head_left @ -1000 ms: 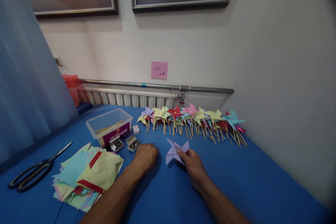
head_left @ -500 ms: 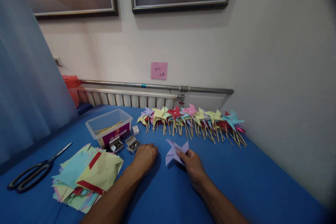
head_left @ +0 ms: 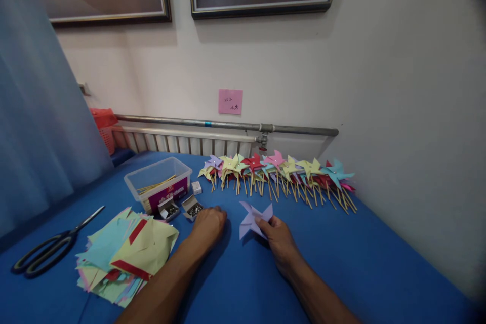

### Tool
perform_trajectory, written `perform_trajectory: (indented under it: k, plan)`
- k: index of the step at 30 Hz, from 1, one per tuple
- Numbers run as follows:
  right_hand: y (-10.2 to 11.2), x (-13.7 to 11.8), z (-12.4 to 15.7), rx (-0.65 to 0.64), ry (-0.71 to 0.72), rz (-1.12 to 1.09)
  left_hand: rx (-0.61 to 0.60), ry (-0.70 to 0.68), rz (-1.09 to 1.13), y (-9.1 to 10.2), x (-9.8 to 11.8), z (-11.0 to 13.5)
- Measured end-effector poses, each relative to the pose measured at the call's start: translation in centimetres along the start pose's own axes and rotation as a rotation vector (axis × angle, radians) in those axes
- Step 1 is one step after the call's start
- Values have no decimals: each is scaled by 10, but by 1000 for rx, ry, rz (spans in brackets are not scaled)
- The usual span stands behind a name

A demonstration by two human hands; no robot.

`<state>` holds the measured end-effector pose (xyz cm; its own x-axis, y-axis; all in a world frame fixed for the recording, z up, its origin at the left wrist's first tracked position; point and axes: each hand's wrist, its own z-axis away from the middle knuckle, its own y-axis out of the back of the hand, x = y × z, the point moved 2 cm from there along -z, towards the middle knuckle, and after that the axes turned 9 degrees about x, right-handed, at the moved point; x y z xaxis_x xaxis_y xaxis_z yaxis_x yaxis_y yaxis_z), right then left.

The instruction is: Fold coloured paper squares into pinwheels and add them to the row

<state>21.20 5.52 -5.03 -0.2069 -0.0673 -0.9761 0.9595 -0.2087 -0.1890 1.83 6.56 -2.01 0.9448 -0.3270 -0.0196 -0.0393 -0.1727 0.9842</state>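
A purple paper pinwheel point(head_left: 250, 220) is pinched between the thumb and fingers of my right hand point(head_left: 281, 243), just above the blue cloth; no stick shows on it. My left hand point(head_left: 210, 225) is closed beside a small open box of metal pins point(head_left: 193, 208), its fingertips turned away from view. Whether it holds a pin I cannot tell. A second open pin box point(head_left: 168, 209) sits to the left of the first. Behind both hands lies a long row of finished pinwheels point(head_left: 273, 167) on wooden sticks, in yellow, pink, red, blue and purple.
A clear plastic tub point(head_left: 157, 182) holds wooden sticks, with a small white box point(head_left: 196, 188) beside it. Coloured paper sheets point(head_left: 125, 258) are heaped left of my left arm. Black-handled scissors point(head_left: 56, 248) lie farther left. A pipe point(head_left: 228, 125) and radiator run along the wall.
My left hand has shifted very slightly left toward the pin box. The right hand and the purple pinwheel stay where they were.
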Motion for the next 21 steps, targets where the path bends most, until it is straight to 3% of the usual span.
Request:
perform_trajectory:
  k: [14, 21]
  plan:
    - [-2, -5, 5, -1, -1, 2, 48, -113, 93, 2, 10, 6]
    - [0, -1, 2, -2, -9, 9, 36, -107, 102, 4, 14, 5]
